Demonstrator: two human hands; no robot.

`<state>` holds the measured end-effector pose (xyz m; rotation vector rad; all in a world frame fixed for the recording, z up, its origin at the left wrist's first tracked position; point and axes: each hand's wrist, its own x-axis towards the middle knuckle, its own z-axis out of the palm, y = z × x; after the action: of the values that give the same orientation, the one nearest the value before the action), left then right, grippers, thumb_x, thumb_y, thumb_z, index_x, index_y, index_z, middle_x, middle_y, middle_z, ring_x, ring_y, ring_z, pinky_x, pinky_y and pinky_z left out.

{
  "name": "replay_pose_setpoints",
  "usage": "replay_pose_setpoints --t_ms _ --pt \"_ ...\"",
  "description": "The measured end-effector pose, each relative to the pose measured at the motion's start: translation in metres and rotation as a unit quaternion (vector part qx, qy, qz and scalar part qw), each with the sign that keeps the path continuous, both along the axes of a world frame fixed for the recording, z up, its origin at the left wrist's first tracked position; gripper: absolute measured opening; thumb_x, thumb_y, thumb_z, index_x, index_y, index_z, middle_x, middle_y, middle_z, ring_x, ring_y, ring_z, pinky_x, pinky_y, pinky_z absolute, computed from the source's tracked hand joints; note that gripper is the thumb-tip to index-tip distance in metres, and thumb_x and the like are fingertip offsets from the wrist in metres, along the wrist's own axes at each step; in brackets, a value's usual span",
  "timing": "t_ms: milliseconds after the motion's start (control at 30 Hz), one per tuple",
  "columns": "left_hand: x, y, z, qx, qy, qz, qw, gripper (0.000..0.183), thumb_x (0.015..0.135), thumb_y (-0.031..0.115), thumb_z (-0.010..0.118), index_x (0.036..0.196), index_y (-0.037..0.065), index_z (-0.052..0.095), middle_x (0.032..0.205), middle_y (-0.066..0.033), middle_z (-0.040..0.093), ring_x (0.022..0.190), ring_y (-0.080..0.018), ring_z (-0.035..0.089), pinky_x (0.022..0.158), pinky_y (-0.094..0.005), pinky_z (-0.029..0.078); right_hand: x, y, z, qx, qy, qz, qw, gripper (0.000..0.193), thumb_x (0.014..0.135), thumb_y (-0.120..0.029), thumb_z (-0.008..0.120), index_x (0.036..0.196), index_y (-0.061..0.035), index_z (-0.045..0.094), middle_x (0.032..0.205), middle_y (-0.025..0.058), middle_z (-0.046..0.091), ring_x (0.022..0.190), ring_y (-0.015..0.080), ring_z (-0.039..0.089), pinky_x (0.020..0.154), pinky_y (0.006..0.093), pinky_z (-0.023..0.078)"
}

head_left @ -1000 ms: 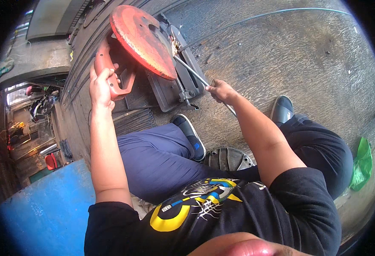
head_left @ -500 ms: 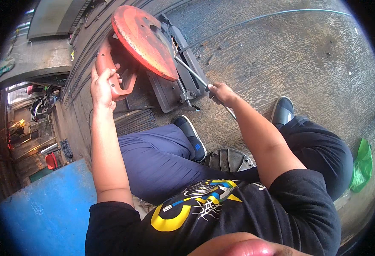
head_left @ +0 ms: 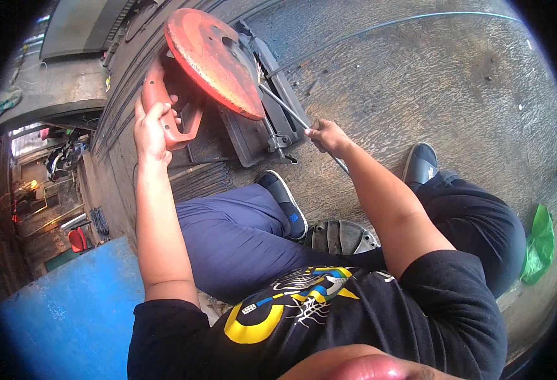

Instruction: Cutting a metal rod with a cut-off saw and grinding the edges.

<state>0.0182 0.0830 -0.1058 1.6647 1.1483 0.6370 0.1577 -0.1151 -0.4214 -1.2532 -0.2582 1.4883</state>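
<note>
A cut-off saw (head_left: 205, 63) with a worn orange-red blade guard stands on the floor ahead of me. My left hand (head_left: 154, 130) is wrapped round its orange loop handle (head_left: 156, 88). Between the fingers of my right hand (head_left: 326, 137) is a thin metal rod (head_left: 284, 106). The rod slants up and leftward, and its far end reaches the saw's clamp area beside the guard's edge. Whether that end touches the disc is hidden by the guard. Below the guard lies the dark saw base (head_left: 243, 140), with a vise screw (head_left: 280, 144) at its near end.
My slippered feet (head_left: 289, 206) stand near the saw base. Long rods (head_left: 205, 183) lie on the floor to the left. A blue panel (head_left: 75, 304) is at lower left, a ribbed dark round object (head_left: 338, 238) between my legs, a green plastic bag (head_left: 538, 244) at right. A thin cable (head_left: 411, 20) crosses the far floor.
My right hand has shifted very slightly up and left along the rod. The left hand and the saw look unmoved.
</note>
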Motion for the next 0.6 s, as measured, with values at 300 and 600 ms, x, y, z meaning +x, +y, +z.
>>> replay_pose_setpoints --t_ms 300,600 --pt "-0.0002 0.001 -0.0005 0.0 -0.004 -0.001 1.0 0.051 0.079 0.005 0.053 0.129 0.003 0.04 0.1 -0.0135 0.061 0.069 -0.0124 0.056 0.061 -0.0266 0.051 -0.0009 0.0015 0.0027 -0.027 -0.02 -0.006 0.999 0.021 0.088 -0.019 0.064 0.085 -0.0017 0.053 0.061 0.0033 0.049 0.046 0.0117 0.043 0.04 0.0286 0.033" --pt "0.0005 -0.0014 0.0018 -0.003 0.001 -0.003 1.0 0.048 0.08 0.005 0.052 0.126 0.003 0.042 0.099 -0.0126 0.062 0.069 -0.0125 0.057 0.061 -0.0267 0.051 0.0002 0.003 0.0014 -0.019 -0.014 0.055 0.998 0.03 0.097 -0.029 0.048 0.09 -0.0012 0.058 0.063 0.0047 0.051 0.05 0.0144 0.045 0.045 0.0302 0.036"
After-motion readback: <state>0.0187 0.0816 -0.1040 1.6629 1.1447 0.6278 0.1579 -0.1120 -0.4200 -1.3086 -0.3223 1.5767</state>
